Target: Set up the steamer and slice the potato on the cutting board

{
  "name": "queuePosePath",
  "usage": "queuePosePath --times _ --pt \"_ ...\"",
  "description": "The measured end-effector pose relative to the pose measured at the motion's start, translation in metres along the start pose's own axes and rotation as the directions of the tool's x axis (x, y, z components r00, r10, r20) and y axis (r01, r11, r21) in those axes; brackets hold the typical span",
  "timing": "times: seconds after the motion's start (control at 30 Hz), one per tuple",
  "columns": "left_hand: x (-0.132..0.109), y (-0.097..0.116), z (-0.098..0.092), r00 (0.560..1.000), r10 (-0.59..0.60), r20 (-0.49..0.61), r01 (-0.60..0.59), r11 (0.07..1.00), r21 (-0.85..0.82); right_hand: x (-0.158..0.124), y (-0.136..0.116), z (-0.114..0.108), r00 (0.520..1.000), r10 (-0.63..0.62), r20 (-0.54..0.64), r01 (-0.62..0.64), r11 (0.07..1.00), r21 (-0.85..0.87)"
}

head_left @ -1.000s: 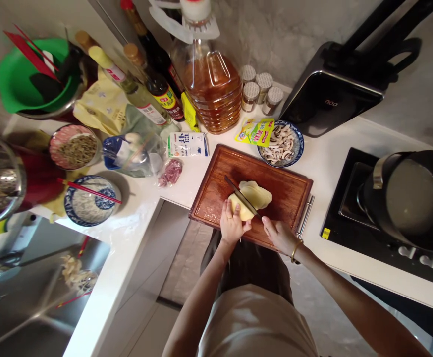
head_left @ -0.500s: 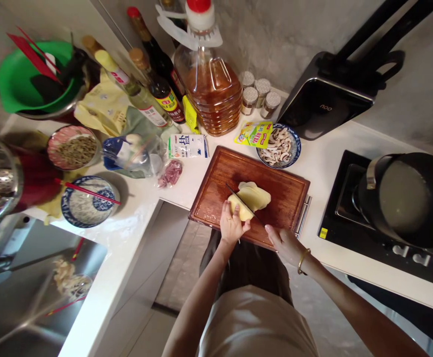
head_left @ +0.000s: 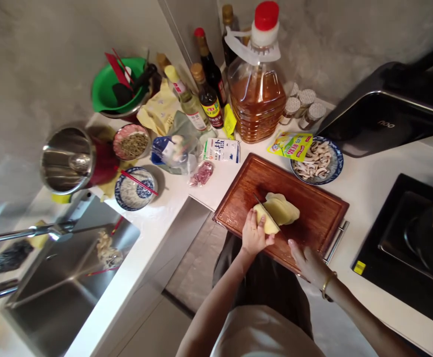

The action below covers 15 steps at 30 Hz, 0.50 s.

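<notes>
Now left hand (head_left: pixel 254 233) grips one potato (head_left: pixel 265 222); right hand (head_left: pixel 306 259) grips one knife (head_left: pixel 266 214), one board (head_left: pixel 313 213)

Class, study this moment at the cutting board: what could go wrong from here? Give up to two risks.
The left hand pins the potato with its fingers right beside the knife blade, so a slip could cut them. The cutting board overhangs the counter's front edge near the right hand, so pressure might tip it.
</notes>
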<state>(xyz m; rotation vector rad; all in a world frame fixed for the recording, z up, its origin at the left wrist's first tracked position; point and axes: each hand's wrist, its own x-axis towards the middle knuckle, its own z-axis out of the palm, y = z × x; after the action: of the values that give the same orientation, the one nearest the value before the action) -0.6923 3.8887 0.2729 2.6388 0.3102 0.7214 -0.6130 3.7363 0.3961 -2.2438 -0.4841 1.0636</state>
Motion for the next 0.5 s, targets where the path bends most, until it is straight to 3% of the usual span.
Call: queuePosePath --times 0.1,0.27,0.5 --pt "0.001 0.000 -0.003 1.000 0.003 0.004 -0.003 1.000 -0.001 0.018 0.014 0.011 0.998 0.038 0.056 -0.039 0.999 0.020" --pt "0.004 0.001 -0.006 1.000 0.008 0.013 -0.008 1.000 -0.008 0.035 0.038 0.025 0.997 0.060 0.051 -0.063 0.997 0.046" --pt "0.005 0.001 -0.007 1.000 0.007 0.007 -0.007 1.000 0.023 0.013 0.021 0.012 0.998 0.029 -0.058 -0.022 0.992 0.125"
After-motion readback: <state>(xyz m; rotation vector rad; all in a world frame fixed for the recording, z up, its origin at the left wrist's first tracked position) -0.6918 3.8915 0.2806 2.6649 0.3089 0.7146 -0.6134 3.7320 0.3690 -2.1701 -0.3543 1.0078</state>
